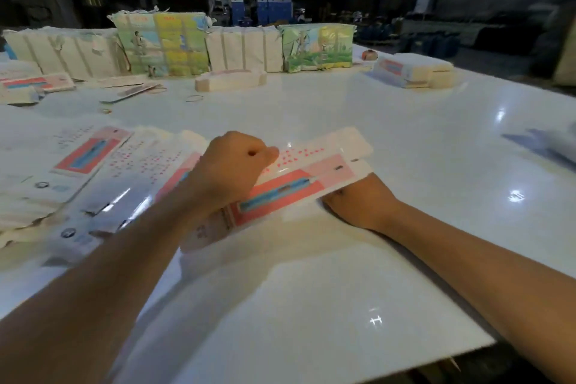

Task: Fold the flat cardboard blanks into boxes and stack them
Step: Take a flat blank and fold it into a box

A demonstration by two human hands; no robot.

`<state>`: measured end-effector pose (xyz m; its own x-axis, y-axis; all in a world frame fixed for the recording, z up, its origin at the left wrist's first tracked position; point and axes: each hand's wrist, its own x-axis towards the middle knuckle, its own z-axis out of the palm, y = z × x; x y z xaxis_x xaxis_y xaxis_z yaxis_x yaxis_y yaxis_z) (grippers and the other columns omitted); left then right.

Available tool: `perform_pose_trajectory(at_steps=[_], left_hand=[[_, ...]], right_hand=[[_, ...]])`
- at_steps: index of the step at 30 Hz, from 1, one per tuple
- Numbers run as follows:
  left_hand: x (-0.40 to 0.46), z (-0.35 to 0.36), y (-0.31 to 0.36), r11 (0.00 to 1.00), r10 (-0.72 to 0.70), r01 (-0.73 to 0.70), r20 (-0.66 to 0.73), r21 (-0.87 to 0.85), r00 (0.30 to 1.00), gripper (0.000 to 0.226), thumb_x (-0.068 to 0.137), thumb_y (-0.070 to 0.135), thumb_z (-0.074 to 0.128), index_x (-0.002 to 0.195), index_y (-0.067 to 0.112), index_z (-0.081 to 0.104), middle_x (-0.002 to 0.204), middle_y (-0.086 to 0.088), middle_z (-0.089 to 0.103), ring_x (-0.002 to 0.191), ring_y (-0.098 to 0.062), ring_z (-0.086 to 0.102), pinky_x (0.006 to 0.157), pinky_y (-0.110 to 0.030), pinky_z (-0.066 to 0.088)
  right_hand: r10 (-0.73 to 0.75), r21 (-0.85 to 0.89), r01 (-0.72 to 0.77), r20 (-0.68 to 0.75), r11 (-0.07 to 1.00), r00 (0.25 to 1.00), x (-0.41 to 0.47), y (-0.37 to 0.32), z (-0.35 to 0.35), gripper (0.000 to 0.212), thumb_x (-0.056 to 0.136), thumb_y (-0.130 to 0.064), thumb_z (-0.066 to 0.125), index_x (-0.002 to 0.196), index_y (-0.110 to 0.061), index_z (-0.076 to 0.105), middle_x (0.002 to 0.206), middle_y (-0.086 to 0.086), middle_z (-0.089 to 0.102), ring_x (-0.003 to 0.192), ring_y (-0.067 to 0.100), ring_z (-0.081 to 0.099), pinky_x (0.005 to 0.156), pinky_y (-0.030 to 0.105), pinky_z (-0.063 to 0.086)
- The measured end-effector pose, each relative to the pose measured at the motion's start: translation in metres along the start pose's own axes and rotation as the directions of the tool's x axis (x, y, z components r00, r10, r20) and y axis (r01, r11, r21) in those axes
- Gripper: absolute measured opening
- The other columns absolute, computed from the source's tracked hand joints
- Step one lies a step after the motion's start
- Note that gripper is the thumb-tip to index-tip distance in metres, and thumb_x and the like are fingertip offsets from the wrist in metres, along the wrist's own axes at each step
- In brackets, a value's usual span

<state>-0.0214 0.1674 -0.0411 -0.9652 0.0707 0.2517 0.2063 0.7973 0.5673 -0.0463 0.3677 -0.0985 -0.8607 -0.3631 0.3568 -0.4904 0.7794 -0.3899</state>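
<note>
The left hand (pixel 232 162) is curled into a fist, knuckles pressing down on the cardboard blank (pixel 299 179) at the middle of the glossy white worktop (pixel 374 259). The right hand (pixel 358 203) is tucked under the blank's near edge; its fingers are hidden, so I cannot tell its grip. This looks like the creasing step: one long panel seems to be lifting while the fist pins the rest. Next, the raised panel probably needs wrapping over and its end flaps tucking in. The blank is thin, stiff, long card printed pink, red and blue with red dots. More flat blanks (pixel 93 165) lie fanned just left.
</note>
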Motion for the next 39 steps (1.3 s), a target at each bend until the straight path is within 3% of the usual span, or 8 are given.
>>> perform_pose_trajectory(at_steps=[4, 10, 14, 17, 29, 33, 35, 39], left_hand=[[-0.014, 0.023, -0.018, 0.997, 0.074, -0.075, -0.028, -0.011, 0.997, 0.045, 0.097, 0.030, 0.046, 0.068, -0.001, 0.059, 0.065, -0.011, 0.061, 0.059, -0.022, 0.057, 0.057, -0.033, 0.044], [-0.019, 0.026, -0.031, 0.994, 0.104, -0.105, -0.008, -0.043, 0.994, 0.042, 0.098, 0.031, 0.043, 0.063, 0.010, 0.053, 0.065, 0.004, 0.063, 0.053, -0.002, 0.060, 0.043, -0.008, 0.038], [-0.021, 0.025, -0.032, 0.987, 0.150, -0.155, -0.088, -0.051, 0.985, 0.040, 0.097, 0.030, 0.044, 0.063, 0.012, 0.053, 0.070, 0.004, 0.065, 0.052, -0.010, 0.061, 0.044, -0.010, 0.038], [-0.023, 0.023, -0.032, 0.986, 0.162, -0.167, -0.126, -0.025, 0.979, 0.041, 0.097, 0.031, 0.045, 0.068, 0.004, 0.056, 0.074, -0.002, 0.067, 0.054, -0.014, 0.061, 0.050, -0.023, 0.045], [-0.035, 0.032, -0.010, 0.861, 0.258, -0.213, -0.036, 0.463, 0.965, 0.092, 0.065, 0.083, 0.039, 0.137, 0.026, 0.034, 0.122, 0.005, 0.050, 0.099, -0.012, 0.047, 0.074, -0.025, 0.034], [-0.034, 0.030, -0.006, 0.888, 0.195, -0.109, -0.151, 0.448, 0.969, 0.079, 0.070, 0.073, 0.051, 0.130, 0.024, 0.036, 0.114, 0.001, 0.050, 0.090, -0.011, 0.041, 0.071, -0.025, 0.037], [-0.033, 0.027, -0.004, 0.897, 0.151, -0.051, -0.197, 0.438, 0.969, 0.080, 0.070, 0.073, 0.051, 0.130, 0.023, 0.035, 0.113, -0.001, 0.049, 0.090, -0.011, 0.039, 0.072, -0.026, 0.037], [-0.038, 0.024, 0.000, 0.872, 0.173, -0.021, -0.269, 0.488, 0.947, 0.083, 0.071, 0.073, 0.048, 0.132, 0.018, 0.035, 0.114, -0.004, 0.049, 0.095, -0.015, 0.045, 0.073, -0.025, 0.036]], right_hand=[[0.060, 0.066, -0.063, 0.054, 0.996, 0.997, 0.000, -0.002, 0.000, 0.045, 0.088, -0.007, 0.055, 0.062, -0.037, 0.036, 0.067, -0.015, 0.043, 0.077, 0.016, 0.048, 0.067, 0.030, 0.043], [0.106, 0.269, -0.098, -0.014, 0.958, 0.994, -0.001, -0.005, -0.007, 0.039, 0.083, 0.006, 0.058, 0.058, -0.021, 0.045, 0.061, -0.005, 0.049, 0.066, 0.012, 0.052, 0.061, 0.032, 0.043], [0.464, 0.899, -0.215, 0.014, 0.382, 0.886, 0.001, -0.005, -0.020, 0.024, 0.094, -0.010, 0.047, 0.080, 0.007, 0.057, 0.057, 0.012, 0.057, 0.053, 0.027, 0.053, 0.051, 0.030, 0.039], [0.416, 0.954, -0.283, 0.218, 0.101, 0.883, 0.002, -0.005, -0.026, 0.041, 0.101, -0.032, 0.035, 0.078, -0.005, 0.055, 0.058, 0.011, 0.058, 0.045, 0.025, 0.052, 0.037, 0.020, 0.035], [0.370, 0.906, -0.221, 0.079, 0.360, 0.926, -0.007, -0.015, -0.019, 0.025, 0.099, -0.007, 0.042, 0.083, -0.002, 0.061, 0.064, 0.011, 0.062, 0.040, 0.018, 0.047, 0.037, 0.023, 0.036], [0.341, 0.636, -0.146, -0.194, 0.758, 0.920, -0.014, -0.019, -0.021, 0.039, 0.101, -0.024, 0.041, 0.140, -0.025, 0.041, 0.124, 0.001, 0.053, 0.088, 0.005, 0.058, 0.068, 0.028, 0.054], [0.191, 0.401, -0.051, -0.317, 0.915, 0.929, -0.019, -0.021, -0.020, 0.043, 0.101, -0.031, 0.039, 0.143, -0.024, 0.038, 0.146, 0.000, 0.029, 0.116, 0.005, 0.043, 0.100, 0.028, 0.041], [0.050, 0.069, -0.034, -0.258, 0.997, 0.965, -0.021, -0.027, -0.015, 0.043, 0.100, -0.034, 0.038, 0.135, -0.014, 0.052, 0.153, 0.003, 0.027, 0.139, 0.020, 0.021, 0.109, 0.033, 0.025]])
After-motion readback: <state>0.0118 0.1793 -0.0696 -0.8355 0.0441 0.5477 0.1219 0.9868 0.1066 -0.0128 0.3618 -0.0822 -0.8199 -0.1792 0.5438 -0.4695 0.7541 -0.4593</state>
